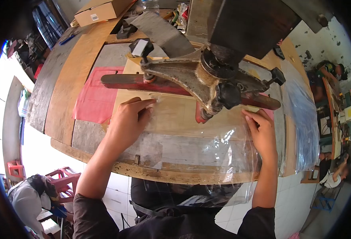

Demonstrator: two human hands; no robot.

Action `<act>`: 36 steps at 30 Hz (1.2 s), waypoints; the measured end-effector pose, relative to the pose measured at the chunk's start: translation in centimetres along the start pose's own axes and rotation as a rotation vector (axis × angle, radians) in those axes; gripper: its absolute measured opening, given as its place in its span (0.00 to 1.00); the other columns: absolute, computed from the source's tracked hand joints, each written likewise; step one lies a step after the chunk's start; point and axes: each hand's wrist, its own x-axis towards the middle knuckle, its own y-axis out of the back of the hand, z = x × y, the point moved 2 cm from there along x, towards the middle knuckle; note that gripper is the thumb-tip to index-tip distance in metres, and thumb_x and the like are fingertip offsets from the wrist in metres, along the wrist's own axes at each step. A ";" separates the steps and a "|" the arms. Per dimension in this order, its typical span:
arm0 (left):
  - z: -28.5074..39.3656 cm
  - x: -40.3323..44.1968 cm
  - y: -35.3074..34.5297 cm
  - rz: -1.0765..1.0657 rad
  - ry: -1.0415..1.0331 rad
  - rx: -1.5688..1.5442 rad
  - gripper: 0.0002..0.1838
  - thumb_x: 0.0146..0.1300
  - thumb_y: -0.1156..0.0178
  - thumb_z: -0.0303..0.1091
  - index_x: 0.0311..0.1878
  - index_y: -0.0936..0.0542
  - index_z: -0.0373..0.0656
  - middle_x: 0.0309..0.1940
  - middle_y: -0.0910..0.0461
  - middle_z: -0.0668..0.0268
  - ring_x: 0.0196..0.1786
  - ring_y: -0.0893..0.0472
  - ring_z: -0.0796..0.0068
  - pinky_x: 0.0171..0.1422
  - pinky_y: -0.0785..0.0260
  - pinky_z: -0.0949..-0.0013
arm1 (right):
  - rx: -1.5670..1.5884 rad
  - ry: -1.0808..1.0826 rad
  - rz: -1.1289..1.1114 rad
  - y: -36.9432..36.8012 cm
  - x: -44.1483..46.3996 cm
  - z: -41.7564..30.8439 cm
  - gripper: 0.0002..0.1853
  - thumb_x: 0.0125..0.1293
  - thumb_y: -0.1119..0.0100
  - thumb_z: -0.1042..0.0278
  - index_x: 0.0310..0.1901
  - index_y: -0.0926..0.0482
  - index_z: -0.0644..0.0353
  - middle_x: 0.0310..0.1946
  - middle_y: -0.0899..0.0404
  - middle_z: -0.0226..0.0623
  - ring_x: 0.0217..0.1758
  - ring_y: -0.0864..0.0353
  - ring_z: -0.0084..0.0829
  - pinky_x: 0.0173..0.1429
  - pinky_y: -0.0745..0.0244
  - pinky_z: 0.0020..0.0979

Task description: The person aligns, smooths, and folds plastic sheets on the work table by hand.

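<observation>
A clear plastic sheet [207, 155] stretches between my hands and drapes over the table's front edge toward my lap. My left hand [129, 119] pinches its far left corner, thumb against fingers. At the far right corner my right hand [261, 131] pinches it likewise. Both hands are just in front of a press head [205, 75], a metal bracket with black knobs and a long reddish bar [171, 88]. Beneath the sheet lies a tan board [175, 119], partly under the bar. A red sheet [98, 93] rests left of my left hand.
More clear plastic [303, 123] hangs over the table's right side. A cardboard box [102, 12] stands at the back left, and a blue pen-like item [67, 39] lies near it. Other people [334, 175] are at the right, beyond the table; a red stool [62, 181] stands lower left.
</observation>
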 end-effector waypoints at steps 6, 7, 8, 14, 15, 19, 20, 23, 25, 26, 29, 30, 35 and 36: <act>0.1 -0.1 -0.1 0.025 -0.022 -0.008 0.17 0.73 0.36 0.27 0.63 0.13 0.39 0.32 0.22 0.55 0.33 0.23 0.60 0.45 0.27 0.60 | 0.042 0.022 0.022 -0.3 0.1 0.3 0.13 0.78 0.37 0.71 0.60 0.10 0.58 0.41 0.18 0.42 0.40 0.18 0.38 0.49 0.24 0.36; 0.0 -0.1 -0.1 0.028 -0.020 -0.006 0.17 0.73 0.36 0.27 0.63 0.13 0.39 0.32 0.22 0.55 0.33 0.23 0.60 0.45 0.27 0.60 | 0.045 0.026 0.020 -0.3 0.1 0.2 0.13 0.78 0.37 0.71 0.60 0.10 0.58 0.41 0.18 0.42 0.40 0.18 0.38 0.49 0.24 0.36; 0.0 -0.1 -0.1 0.032 -0.028 -0.019 0.17 0.73 0.35 0.27 0.63 0.13 0.39 0.32 0.22 0.54 0.33 0.23 0.60 0.44 0.27 0.60 | 0.025 -0.017 -0.002 -0.2 0.1 0.2 0.13 0.78 0.37 0.72 0.59 0.10 0.59 0.45 0.16 0.42 0.46 0.15 0.37 0.54 0.22 0.34; -0.4 0.0 -0.2 0.059 -0.051 -0.021 0.16 0.73 0.34 0.28 0.62 0.13 0.38 0.34 0.18 0.54 0.34 0.19 0.60 0.44 0.25 0.61 | 0.013 -0.043 -0.009 -0.2 0.1 0.0 0.13 0.78 0.37 0.74 0.59 0.10 0.61 0.47 0.14 0.42 0.50 0.13 0.37 0.57 0.21 0.32; -0.4 0.0 -0.3 0.084 -0.082 -0.013 0.16 0.72 0.33 0.29 0.61 0.13 0.37 0.33 0.16 0.55 0.33 0.17 0.62 0.44 0.24 0.62 | 0.034 -0.018 0.006 -0.2 0.0 0.1 0.13 0.78 0.36 0.74 0.59 0.10 0.61 0.46 0.14 0.42 0.50 0.13 0.37 0.57 0.21 0.32; -0.1 -0.1 0.1 0.071 0.201 -0.056 0.16 0.71 0.30 0.32 0.57 0.12 0.35 0.30 0.13 0.57 0.31 0.14 0.66 0.42 0.22 0.65 | 0.037 -0.003 0.014 -0.2 0.0 -0.1 0.14 0.78 0.37 0.71 0.60 0.11 0.57 0.48 0.14 0.44 0.48 0.14 0.43 0.57 0.21 0.37; -0.4 -0.1 0.0 0.087 0.182 -0.055 0.16 0.70 0.28 0.33 0.56 0.12 0.34 0.29 0.12 0.58 0.30 0.14 0.68 0.41 0.21 0.66 | 0.031 -0.001 0.015 -0.2 0.0 0.0 0.14 0.78 0.37 0.71 0.60 0.11 0.57 0.48 0.14 0.43 0.48 0.14 0.43 0.57 0.22 0.36; -0.5 -0.1 0.1 0.087 0.181 -0.063 0.17 0.69 0.27 0.34 0.56 0.12 0.33 0.29 0.11 0.59 0.30 0.14 0.72 0.40 0.21 0.67 | 0.021 -0.023 0.000 -0.1 0.0 -0.2 0.14 0.78 0.37 0.71 0.60 0.11 0.57 0.48 0.15 0.43 0.47 0.14 0.41 0.56 0.22 0.36; -0.5 0.0 0.1 0.070 0.200 -0.072 0.17 0.69 0.27 0.33 0.56 0.12 0.33 0.30 0.11 0.59 0.30 0.14 0.73 0.40 0.22 0.67 | 0.018 -0.047 -0.016 -0.2 0.0 -0.2 0.14 0.78 0.37 0.71 0.60 0.11 0.57 0.48 0.15 0.42 0.47 0.14 0.40 0.56 0.22 0.35; -0.7 0.1 0.1 0.061 0.208 -0.097 0.17 0.69 0.27 0.33 0.56 0.12 0.33 0.31 0.11 0.59 0.31 0.15 0.75 0.40 0.22 0.68 | 0.024 -0.028 -0.001 -0.3 -0.1 -0.1 0.14 0.78 0.37 0.71 0.61 0.10 0.57 0.47 0.15 0.42 0.46 0.14 0.39 0.55 0.22 0.35; -0.7 0.1 0.2 0.052 0.218 -0.135 0.17 0.70 0.27 0.33 0.57 0.12 0.33 0.32 0.10 0.61 0.32 0.16 0.78 0.40 0.23 0.69 | 0.028 -0.017 0.011 -0.3 -0.1 -0.1 0.14 0.78 0.37 0.71 0.61 0.10 0.56 0.47 0.15 0.41 0.45 0.15 0.38 0.54 0.22 0.35; -0.7 0.1 0.2 0.047 0.220 -0.149 0.17 0.70 0.27 0.32 0.57 0.12 0.33 0.32 0.10 0.61 0.32 0.17 0.79 0.41 0.24 0.70 | 0.025 -0.028 0.008 -0.3 -0.1 0.0 0.14 0.78 0.37 0.71 0.61 0.10 0.56 0.46 0.15 0.41 0.44 0.15 0.38 0.54 0.22 0.35; -1.2 0.2 0.1 0.035 0.237 -0.219 0.16 0.70 0.28 0.31 0.58 0.12 0.34 0.32 0.11 0.64 0.33 0.19 0.82 0.41 0.25 0.72 | 0.016 -0.016 0.017 -0.4 -0.1 0.0 0.14 0.78 0.37 0.71 0.61 0.10 0.56 0.46 0.15 0.41 0.44 0.16 0.38 0.53 0.22 0.35; -1.3 0.2 0.0 0.035 0.245 -0.235 0.16 0.70 0.28 0.31 0.58 0.12 0.34 0.32 0.11 0.65 0.33 0.19 0.82 0.41 0.26 0.72 | 0.020 -0.010 0.021 -0.4 -0.1 0.0 0.14 0.78 0.37 0.71 0.61 0.10 0.55 0.46 0.15 0.41 0.44 0.16 0.38 0.53 0.22 0.35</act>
